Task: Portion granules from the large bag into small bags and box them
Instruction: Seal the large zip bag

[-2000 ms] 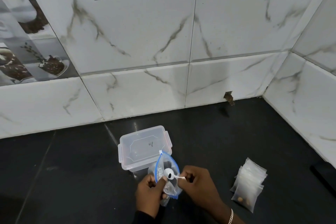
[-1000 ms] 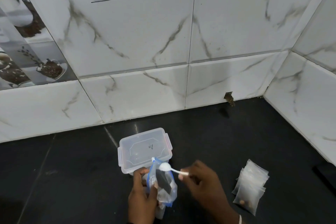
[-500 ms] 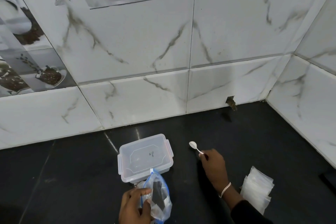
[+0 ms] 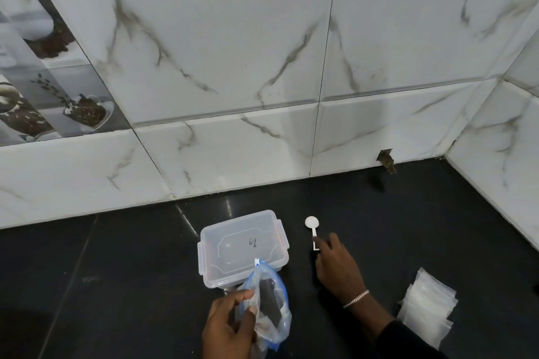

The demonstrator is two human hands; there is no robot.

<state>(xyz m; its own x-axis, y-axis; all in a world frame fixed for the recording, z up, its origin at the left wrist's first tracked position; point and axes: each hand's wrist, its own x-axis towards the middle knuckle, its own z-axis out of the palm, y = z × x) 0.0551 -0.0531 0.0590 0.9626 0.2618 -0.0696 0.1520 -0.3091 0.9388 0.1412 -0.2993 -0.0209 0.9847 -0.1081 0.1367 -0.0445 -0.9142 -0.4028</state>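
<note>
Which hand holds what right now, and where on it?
Left hand grips the blue-edged zip bag by its upper side. Right hand holds nothing; its fingertips touch the handle end of the white spoon lying on the counter.

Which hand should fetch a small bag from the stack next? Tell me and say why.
Right. The right hand is beside the spoon on the counter, holds nothing firmly, and is on the same side as the stack. The left hand is occupied gripping the large bag.

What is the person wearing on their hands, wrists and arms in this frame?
Both hands are bare, no gloves or rings visible. The right hand has a thin silver chain bracelet at the wrist and a dark sleeve above it. The left hand shows no wristwear; its wrist is out of frame.
</note>
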